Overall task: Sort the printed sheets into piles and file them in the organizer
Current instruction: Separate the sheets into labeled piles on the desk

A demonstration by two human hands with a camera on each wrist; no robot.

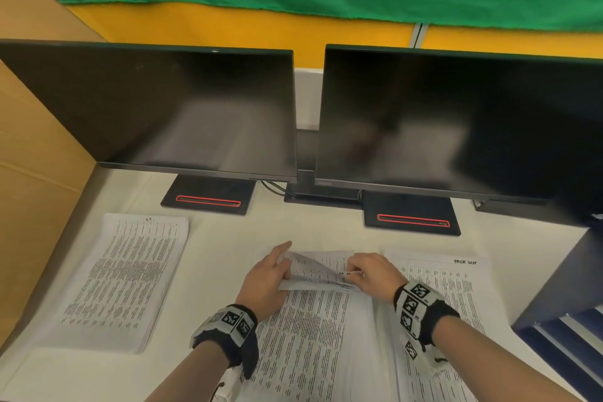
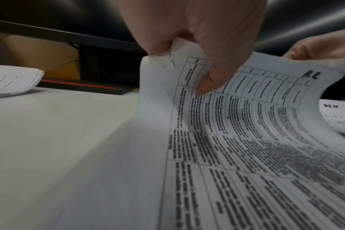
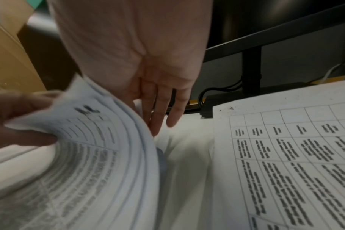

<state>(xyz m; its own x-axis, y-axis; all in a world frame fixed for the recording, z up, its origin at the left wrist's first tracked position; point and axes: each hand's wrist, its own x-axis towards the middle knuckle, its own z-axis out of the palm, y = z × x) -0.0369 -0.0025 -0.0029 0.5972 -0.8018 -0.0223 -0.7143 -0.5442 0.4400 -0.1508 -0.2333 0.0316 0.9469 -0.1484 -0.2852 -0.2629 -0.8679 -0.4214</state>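
Three piles of printed table sheets lie on the white desk: a left pile [image 1: 124,277], a middle pile [image 1: 313,343] and a right pile [image 1: 453,290] headed "TASK LIST". My left hand [image 1: 272,272] [image 2: 187,51] pinches the far left corner of the lifted top sheet [image 2: 246,109] of the middle pile, thumb on the print. My right hand [image 1: 367,272] [image 3: 26,118] pinches the far right corner, beside a handwritten mark. In the right wrist view several sheets [image 3: 108,155] curl up together, and my other right fingers [image 3: 163,112] lie straight behind them.
Two dark monitors [image 1: 163,108] [image 1: 456,124] stand at the back on black bases [image 1: 208,194] [image 1: 411,215] with red stripes. A cardboard wall [image 1: 36,157] closes the left side. A dark blue tiered rack [image 1: 561,313] sits at the desk's right edge.
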